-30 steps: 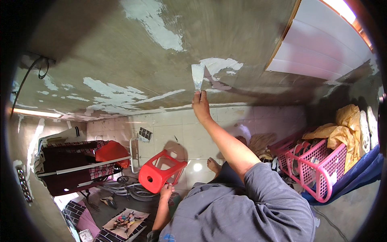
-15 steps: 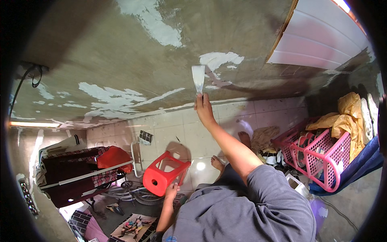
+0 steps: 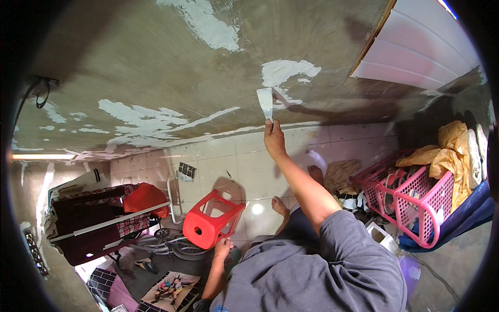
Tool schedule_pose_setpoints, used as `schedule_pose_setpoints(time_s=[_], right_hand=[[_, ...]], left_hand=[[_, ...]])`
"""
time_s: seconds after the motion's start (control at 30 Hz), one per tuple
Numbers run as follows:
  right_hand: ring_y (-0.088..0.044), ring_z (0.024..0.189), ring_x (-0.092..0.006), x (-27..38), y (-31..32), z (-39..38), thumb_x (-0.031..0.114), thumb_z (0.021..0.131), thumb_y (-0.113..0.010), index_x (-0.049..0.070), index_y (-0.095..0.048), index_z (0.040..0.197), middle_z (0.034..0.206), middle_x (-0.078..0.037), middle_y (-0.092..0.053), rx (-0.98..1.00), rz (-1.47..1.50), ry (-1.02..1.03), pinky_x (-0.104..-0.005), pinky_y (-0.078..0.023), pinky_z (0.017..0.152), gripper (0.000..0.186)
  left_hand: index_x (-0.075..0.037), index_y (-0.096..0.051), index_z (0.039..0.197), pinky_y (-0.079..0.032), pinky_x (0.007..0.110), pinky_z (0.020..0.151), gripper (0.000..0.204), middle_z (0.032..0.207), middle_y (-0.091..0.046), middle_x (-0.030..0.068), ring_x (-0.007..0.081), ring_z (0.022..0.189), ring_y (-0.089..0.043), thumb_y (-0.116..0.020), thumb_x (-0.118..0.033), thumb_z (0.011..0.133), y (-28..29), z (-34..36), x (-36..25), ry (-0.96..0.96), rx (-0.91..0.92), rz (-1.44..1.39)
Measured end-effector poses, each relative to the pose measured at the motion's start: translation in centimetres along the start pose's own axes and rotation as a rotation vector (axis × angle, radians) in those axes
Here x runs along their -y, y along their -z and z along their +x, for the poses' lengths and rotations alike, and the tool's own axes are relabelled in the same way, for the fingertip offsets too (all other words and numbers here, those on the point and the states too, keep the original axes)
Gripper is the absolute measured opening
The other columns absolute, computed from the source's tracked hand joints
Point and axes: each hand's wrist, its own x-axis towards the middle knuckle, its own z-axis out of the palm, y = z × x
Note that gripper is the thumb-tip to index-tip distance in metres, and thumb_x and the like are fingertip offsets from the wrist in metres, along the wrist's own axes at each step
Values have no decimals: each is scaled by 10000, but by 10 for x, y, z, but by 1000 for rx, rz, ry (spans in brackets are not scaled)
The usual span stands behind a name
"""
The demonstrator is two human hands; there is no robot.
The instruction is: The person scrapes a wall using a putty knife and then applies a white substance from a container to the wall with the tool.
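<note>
A putty knife [image 3: 265, 100] with a broad pale blade is gripped by its handle in my right hand [image 3: 274, 138]. Its blade is at the grey wall [image 3: 208, 88], just below a rough white filler patch [image 3: 283, 72]; whether it touches the wall I cannot tell. Down at my left side, my left hand [image 3: 222, 249] is closed, its fingers curled beside the lower edge of a red plastic stool [image 3: 200, 229]. What those fingers hold is hidden; a dark greenish thing [image 3: 235, 256] shows partly behind them.
A pink lattice basket [image 3: 416, 203] with shoes and yellowish cloth stands on the right. At left are a dark folding cot [image 3: 93, 218] with a red bag [image 3: 145, 200] and a bicycle wheel [image 3: 187, 249]. White panelling [image 3: 416, 47] covers the upper right. My bare feet are on pale tiles [image 3: 254, 171].
My right hand and the putty knife have shifted slightly right and down from beside the filler patch, and the blade has tilted. My left hand stays near the stool.
</note>
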Motion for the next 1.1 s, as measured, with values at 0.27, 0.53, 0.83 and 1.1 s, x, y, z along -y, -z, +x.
schedule_pose_setpoints(time_s=[0.27, 0.53, 0.83, 1.1], right_hand=[[-600, 813, -475, 48, 29, 22, 290, 994, -450, 27, -448, 1010, 819, -274, -617, -49, -186, 273, -545, -458, 689, 263], [-601, 835, -468, -13, 40, 16, 352, 995, -429, 32, -452, 1004, 864, -273, -622, 8, -335, 46, -545, -464, 724, 322], [-620, 753, -432, 18, 42, 28, 280, 978, -474, 17, -493, 948, 831, -240, -636, -91, -353, 399, -491, -494, 664, 266], [-614, 808, -441, -29, 58, 22, 294, 987, -459, 20, -492, 998, 879, -245, -634, -48, -410, 119, -510, -481, 718, 276]], left_hand=[[29, -610, 1031, -507, 298, 678, 397, 872, -698, 104, 173, 758, -683, -483, -344, 986, -16, -2, -29, -41, 34, 58], [34, -629, 1054, -514, 312, 742, 427, 871, -706, 106, 177, 797, -692, -507, -367, 972, -15, 6, -39, -130, 6, 108], [28, -631, 1007, -514, 309, 735, 429, 829, -698, 94, 179, 771, -688, -511, -381, 965, -16, 1, -34, -95, 25, 162], [32, -627, 1047, -523, 315, 738, 433, 862, -705, 122, 192, 784, -698, -503, -375, 970, -21, 4, -46, -128, 29, 185]])
